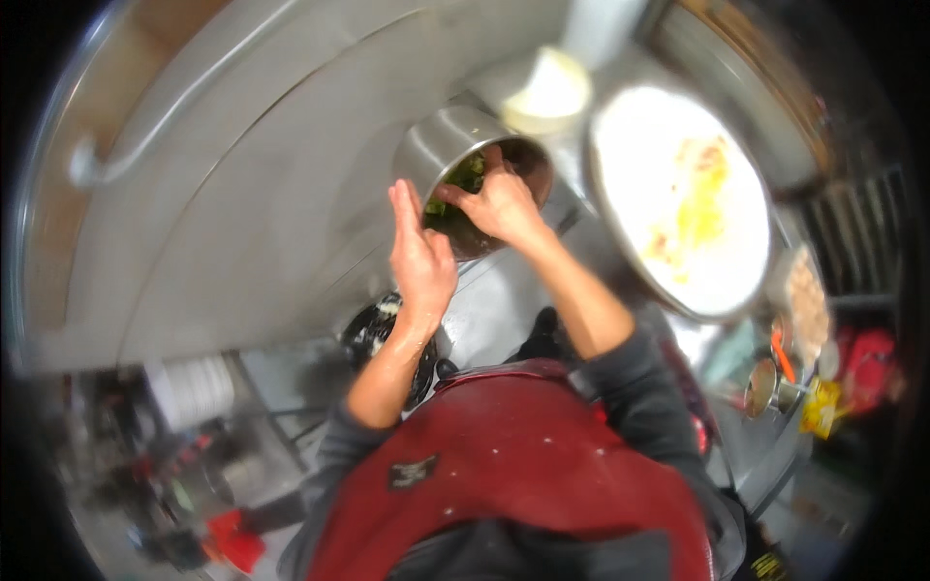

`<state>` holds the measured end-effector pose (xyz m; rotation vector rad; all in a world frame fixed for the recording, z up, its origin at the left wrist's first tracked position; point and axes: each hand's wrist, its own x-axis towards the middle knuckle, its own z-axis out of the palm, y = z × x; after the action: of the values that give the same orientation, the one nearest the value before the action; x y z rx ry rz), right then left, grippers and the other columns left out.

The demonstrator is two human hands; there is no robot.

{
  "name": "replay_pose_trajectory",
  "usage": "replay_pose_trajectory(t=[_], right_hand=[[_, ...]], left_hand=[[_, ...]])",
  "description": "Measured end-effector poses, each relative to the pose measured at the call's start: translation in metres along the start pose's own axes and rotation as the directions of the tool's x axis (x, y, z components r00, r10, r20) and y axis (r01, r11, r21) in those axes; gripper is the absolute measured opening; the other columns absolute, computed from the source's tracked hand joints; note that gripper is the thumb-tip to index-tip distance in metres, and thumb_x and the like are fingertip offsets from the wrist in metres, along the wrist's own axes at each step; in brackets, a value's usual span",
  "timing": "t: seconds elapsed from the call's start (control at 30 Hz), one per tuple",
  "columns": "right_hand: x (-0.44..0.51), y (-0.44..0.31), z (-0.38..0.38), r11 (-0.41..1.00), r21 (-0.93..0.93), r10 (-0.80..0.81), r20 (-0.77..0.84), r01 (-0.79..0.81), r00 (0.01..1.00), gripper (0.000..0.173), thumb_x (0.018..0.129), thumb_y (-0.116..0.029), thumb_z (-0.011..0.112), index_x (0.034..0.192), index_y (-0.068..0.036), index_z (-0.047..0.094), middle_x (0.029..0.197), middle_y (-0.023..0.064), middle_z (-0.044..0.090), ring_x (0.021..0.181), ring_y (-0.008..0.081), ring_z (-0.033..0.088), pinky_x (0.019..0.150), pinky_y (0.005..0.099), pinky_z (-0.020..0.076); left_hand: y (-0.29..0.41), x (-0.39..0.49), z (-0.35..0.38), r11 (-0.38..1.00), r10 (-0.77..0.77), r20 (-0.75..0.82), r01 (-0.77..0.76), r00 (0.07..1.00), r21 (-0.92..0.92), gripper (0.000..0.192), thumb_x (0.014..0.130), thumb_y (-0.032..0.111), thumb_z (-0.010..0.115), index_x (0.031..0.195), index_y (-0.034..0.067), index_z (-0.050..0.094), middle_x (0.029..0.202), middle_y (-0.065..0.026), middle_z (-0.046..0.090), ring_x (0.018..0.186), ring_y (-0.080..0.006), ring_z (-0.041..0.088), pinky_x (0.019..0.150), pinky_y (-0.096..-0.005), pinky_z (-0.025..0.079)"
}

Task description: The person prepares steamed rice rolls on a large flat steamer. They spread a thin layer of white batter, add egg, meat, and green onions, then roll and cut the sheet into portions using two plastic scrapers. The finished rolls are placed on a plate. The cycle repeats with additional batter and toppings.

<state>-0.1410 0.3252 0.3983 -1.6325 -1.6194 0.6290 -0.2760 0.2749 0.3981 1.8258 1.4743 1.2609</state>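
Observation:
A brushed steel pot (447, 141) is tilted with its mouth towards me. Green leafy pieces (465, 174) lie inside it. My left hand (425, 261) is at the near left of the rim, its fingers stretched along the outer wall and its thumb by the edge. Inside the mouth is my right hand (501, 200), thumb spread and touching the greens. Some of its fingertips are hidden, so I cannot tell whether it grips any leaves. Below my left wrist sits a shiny black bag or bin (378, 327) with pale scraps on it.
A broad grey metal surface (254, 218) fills the left. On the right are a large white round pan (654, 189) with yellow-orange stains, a white tub (548, 102), a tray of brownish pieces (806, 305), a small metal pot (761, 388) and a yellow packet (821, 407). White plates (192, 392) are stacked lower left.

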Motion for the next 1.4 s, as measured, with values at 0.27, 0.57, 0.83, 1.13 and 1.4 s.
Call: replay_pose_trajectory(t=[0.27,0.57,0.83,1.13,1.4], right_hand=[[0.053,0.177,-0.162,0.911,0.354,0.301,-0.226,-0.21,0.926,0.032,0.071,-0.012,0.073,0.099,0.002,0.065,0.086,0.0194,0.068,0.08,0.0343,0.066,0.07,0.0411,0.0524],[0.049,0.346,-0.368,0.636,0.679,0.693,-0.295,-0.366,0.658,0.023,0.079,-0.004,0.069,0.101,0.004,0.068,0.088,0.0152,0.069,0.07,0.0195,0.067,0.059,0.0297,0.0531],[0.041,0.429,-0.353,0.697,-0.395,0.521,-0.295,-0.598,0.801,0.041,0.075,-0.03,0.077,0.097,0.004,0.07,0.085,0.0179,0.071,0.081,0.0286,0.07,0.074,0.0396,0.0537],[-0.015,0.337,-0.279,0.793,-0.178,0.427,-0.52,-0.582,0.74,0.045,0.078,-0.031,0.069,0.111,0.0,0.068,0.097,0.0225,0.069,0.091,0.033,0.068,0.083,0.0401,0.0522],[0.005,0.263,-0.265,0.856,0.039,0.433,-0.599,-0.516,0.673,0.035,0.092,-0.025,0.06,0.114,0.001,0.065,0.085,0.0131,0.07,0.066,0.0177,0.066,0.055,0.0298,0.0519]], left_hand=[[0.104,0.062,0.244,0.992,0.128,0.269,-0.123,0.955,-0.033,0.07,0.082,-0.009,0.042,0.149,-0.003,0.018,0.138,-0.0308,0.045,0.124,-0.0444,0.049,0.093,-0.0423,0.05],[0.112,0.113,0.341,0.856,-0.32,0.454,0.459,0.832,-0.239,0.068,0.085,-0.01,0.04,0.148,0.005,0.022,0.114,-0.0238,0.059,0.074,-0.0252,0.068,0.05,-0.0324,0.06],[0.082,0.115,0.281,0.796,-0.345,0.412,0.495,0.843,-0.347,0.058,0.082,-0.009,0.037,0.139,0.001,0.034,0.111,-0.0219,0.058,0.076,-0.0258,0.068,0.049,-0.0289,0.06],[-0.028,0.043,0.133,0.685,-0.507,0.455,0.663,0.732,-0.304,0.047,0.086,-0.006,0.038,0.133,0.0,0.038,0.109,-0.0215,0.059,0.065,-0.0239,0.065,0.044,-0.0276,0.058],[-0.112,-0.036,-0.023,0.514,-0.715,0.269,0.746,0.645,-0.423,0.041,0.089,-0.006,0.041,0.13,-0.003,0.042,0.106,-0.0193,0.062,0.068,-0.0245,0.066,0.043,-0.0291,0.058]])
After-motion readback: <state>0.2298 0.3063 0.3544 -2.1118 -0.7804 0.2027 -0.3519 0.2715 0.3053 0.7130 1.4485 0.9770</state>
